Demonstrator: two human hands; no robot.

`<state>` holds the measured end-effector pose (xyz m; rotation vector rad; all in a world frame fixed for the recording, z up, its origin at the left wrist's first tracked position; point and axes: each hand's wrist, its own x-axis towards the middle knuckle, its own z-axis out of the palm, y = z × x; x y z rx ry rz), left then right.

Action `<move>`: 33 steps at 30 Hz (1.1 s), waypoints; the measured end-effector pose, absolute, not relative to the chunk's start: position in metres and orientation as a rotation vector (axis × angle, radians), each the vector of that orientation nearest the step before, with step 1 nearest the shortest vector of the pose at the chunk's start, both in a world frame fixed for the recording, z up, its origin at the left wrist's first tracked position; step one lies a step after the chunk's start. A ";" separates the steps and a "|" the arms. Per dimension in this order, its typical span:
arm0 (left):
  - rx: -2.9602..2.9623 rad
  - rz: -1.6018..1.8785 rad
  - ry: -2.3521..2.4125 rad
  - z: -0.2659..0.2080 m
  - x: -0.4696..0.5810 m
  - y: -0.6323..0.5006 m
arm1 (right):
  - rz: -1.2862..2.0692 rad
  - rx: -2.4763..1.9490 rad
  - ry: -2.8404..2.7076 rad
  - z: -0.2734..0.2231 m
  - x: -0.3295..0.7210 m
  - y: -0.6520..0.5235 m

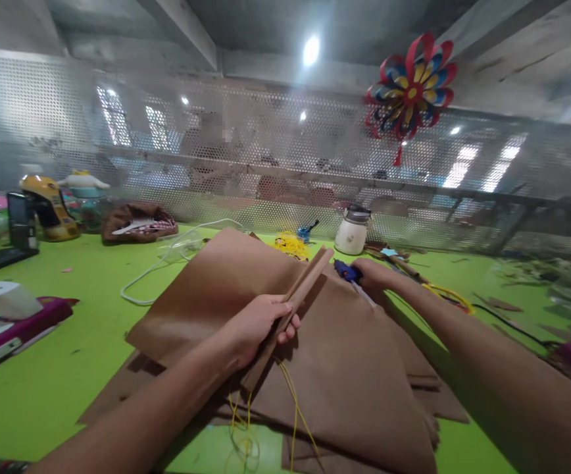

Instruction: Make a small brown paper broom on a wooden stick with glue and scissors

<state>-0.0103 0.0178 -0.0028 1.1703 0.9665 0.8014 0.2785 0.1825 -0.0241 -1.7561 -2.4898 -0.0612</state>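
My left hand (266, 322) is closed around a narrow folded strip of brown paper (310, 280), which slants up and to the right. In my right hand (372, 273) is a blue glue gun (347, 270), close to the strip's upper end. A translucent glue stick (364, 294) sticks out from it toward the lower right. Large brown paper sheets (349, 368) lie stacked beneath both hands, and another sheet (221, 283) curves up on the left. Thin yellow strings (293, 401) hang below the strip.
Behind the paper are a yellow string bundle (290, 245) and a white jar (353, 230). A white cable (137, 301) curves at left. A purple power strip (33, 329) bears a white block. A phone (20, 224) and yellow bottle (49, 204) stand far left; paper scraps (500, 304) lie right.
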 end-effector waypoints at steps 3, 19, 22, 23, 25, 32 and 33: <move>1.189 0.763 1.019 -0.003 -0.010 0.018 | -0.062 -1.708 -2.441 -0.016 0.287 0.188; 1.223 0.843 0.980 -0.009 -0.007 0.017 | 0.993 -1.018 -1.989 0.019 0.260 0.024; 1.217 0.843 0.993 -0.006 -0.005 0.014 | 0.911 -1.091 -2.067 0.010 0.242 0.010; 1.211 0.834 0.996 -0.004 -0.005 0.012 | 0.896 -1.098 -2.067 0.007 0.238 0.009; 1.202 0.809 0.988 -0.003 -0.004 0.011 | 0.881 -1.110 -2.058 0.001 0.233 0.008; 1.219 0.823 0.965 -0.002 -0.003 0.011 | 0.777 -1.127 -1.984 -0.005 0.232 0.011; 1.228 0.830 0.964 -0.002 -0.003 0.011 | 0.764 -1.135 -1.977 -0.006 0.233 0.012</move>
